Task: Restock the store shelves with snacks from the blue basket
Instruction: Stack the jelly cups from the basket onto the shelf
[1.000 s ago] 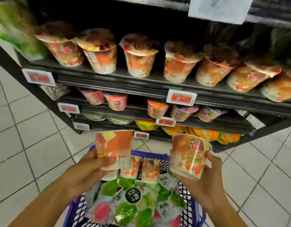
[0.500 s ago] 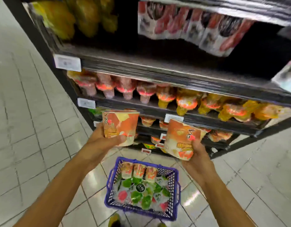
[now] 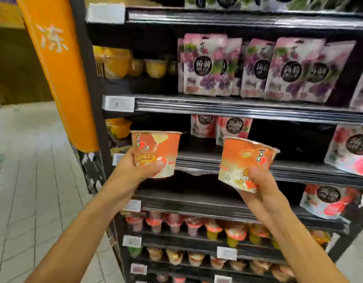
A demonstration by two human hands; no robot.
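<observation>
Orange left cup (image 3: 156, 152) is gripped upright by curled fingers of the left hand (image 3: 133, 170), level with the bare shelf ledge (image 3: 197, 159) just behind it. Right cup (image 3: 245, 160), tilted, is gripped from below by the right hand (image 3: 260, 184), equally close to that ledge.

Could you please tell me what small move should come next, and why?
Probably push the upright orange paper cup in the left hand forward onto the black shelf behind it; that stretch looks bare, while the right hand's matching cup is tilted.
</observation>
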